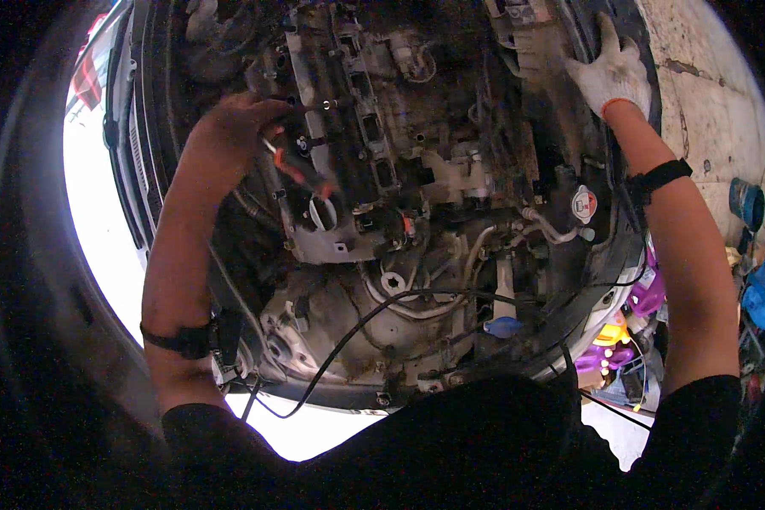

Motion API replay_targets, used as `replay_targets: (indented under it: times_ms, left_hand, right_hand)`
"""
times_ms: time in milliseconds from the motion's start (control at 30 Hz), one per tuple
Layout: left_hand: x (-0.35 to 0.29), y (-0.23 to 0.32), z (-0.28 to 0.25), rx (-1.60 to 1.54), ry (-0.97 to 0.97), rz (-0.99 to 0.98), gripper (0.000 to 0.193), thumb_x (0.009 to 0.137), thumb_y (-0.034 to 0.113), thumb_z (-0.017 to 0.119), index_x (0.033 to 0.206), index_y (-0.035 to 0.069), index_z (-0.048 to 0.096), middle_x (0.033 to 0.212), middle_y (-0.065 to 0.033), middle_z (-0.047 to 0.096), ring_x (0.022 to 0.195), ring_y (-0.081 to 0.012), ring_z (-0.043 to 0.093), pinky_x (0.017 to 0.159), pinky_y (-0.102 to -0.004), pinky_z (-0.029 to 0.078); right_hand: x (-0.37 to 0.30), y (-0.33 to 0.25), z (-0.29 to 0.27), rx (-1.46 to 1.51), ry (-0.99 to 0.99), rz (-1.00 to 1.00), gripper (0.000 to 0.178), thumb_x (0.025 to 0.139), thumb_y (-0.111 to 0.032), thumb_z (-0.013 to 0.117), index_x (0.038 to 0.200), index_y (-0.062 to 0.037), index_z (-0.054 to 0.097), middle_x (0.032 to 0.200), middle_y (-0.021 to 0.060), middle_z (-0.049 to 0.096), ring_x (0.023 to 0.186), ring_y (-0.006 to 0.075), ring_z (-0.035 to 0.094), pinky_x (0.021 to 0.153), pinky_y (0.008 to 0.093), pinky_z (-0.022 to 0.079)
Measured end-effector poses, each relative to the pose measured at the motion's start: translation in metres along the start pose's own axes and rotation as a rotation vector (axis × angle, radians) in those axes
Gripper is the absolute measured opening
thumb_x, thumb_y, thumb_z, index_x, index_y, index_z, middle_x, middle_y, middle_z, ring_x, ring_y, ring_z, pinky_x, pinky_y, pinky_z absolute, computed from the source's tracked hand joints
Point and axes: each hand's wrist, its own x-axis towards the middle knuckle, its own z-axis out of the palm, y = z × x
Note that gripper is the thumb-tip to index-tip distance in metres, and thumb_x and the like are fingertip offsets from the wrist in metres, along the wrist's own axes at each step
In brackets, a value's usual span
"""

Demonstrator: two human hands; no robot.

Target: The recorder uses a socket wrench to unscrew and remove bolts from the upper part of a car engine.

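Observation:
My left hand (236,119) is bare and reaches over the left side of an open car engine bay, its fingers curled and partly lost in shadow. A tool with a red-and-black handle (302,173) slants down to the right from beside those fingers; it is blurred, and its exact kind is unclear. Below the tool lies the grey metal edge of the engine (319,246). Over on the far right, my right hand (614,75) wears a white knitted glove. Its fingers are spread on the dark side rim of the bay, with nothing seen in them.
A black cable (348,337) loops across the front of the bay. Near the right side are a radiator cap (584,205) and a blue cap (503,326). Purple and yellow items (612,331) lie beyond the car's right edge, along with a teal container (746,204).

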Motion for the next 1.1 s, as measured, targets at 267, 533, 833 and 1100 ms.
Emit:
replay_targets:
  times_ms: [267, 533, 833, 1100]
  left_hand:
    - [0.011, 0.007, 0.000, 0.216, -0.132, 0.071, 0.034, 0.101, 0.035, 0.059, 0.105, 0.004, 0.073, 0.098, -0.0208, 0.070, 0.090, -0.0397, 0.067, 0.081, -0.0423, 0.053]
    - [0.045, -0.031, -0.005, -0.654, -0.121, -0.737, 0.049, 0.099, 0.047, 0.066, 0.109, 0.000, 0.071, 0.102, -0.0122, 0.076, 0.083, -0.0291, 0.072, 0.079, -0.0432, 0.056]
    - [-0.001, 0.002, 0.006, 0.071, -0.005, -0.120, 0.034, 0.088, 0.015, 0.068, 0.122, 0.017, 0.073, 0.119, -0.0109, 0.070, 0.107, -0.0317, 0.069, 0.095, -0.0415, 0.055]
    - [-0.003, -0.011, 0.002, 0.780, 0.180, 0.548, 0.040, 0.086, 0.013, 0.065, 0.122, 0.026, 0.074, 0.125, -0.0060, 0.066, 0.110, -0.0277, 0.066, 0.093, -0.0389, 0.055]
  right_hand:
    - [0.002, 0.004, 0.006, 0.016, -0.034, 0.015, 0.096, 0.081, -0.058, 0.074, 0.163, -0.0318, 0.031, 0.160, 0.0242, 0.040, 0.139, 0.0431, 0.052, 0.113, 0.0508, 0.046]
    - [0.003, 0.005, 0.007, 0.031, -0.015, -0.015, 0.096, 0.082, -0.059, 0.073, 0.163, -0.0320, 0.030, 0.161, 0.0242, 0.038, 0.138, 0.0443, 0.052, 0.113, 0.0512, 0.046]
    - [0.005, 0.009, 0.009, 0.009, 0.008, 0.003, 0.097, 0.081, -0.059, 0.073, 0.163, -0.0310, 0.031, 0.158, 0.0250, 0.042, 0.136, 0.0453, 0.054, 0.110, 0.0528, 0.049]
    - [0.004, 0.009, 0.009, 0.003, -0.007, 0.000, 0.096, 0.081, -0.059, 0.073, 0.163, -0.0317, 0.031, 0.157, 0.0256, 0.043, 0.135, 0.0453, 0.055, 0.109, 0.0530, 0.049]
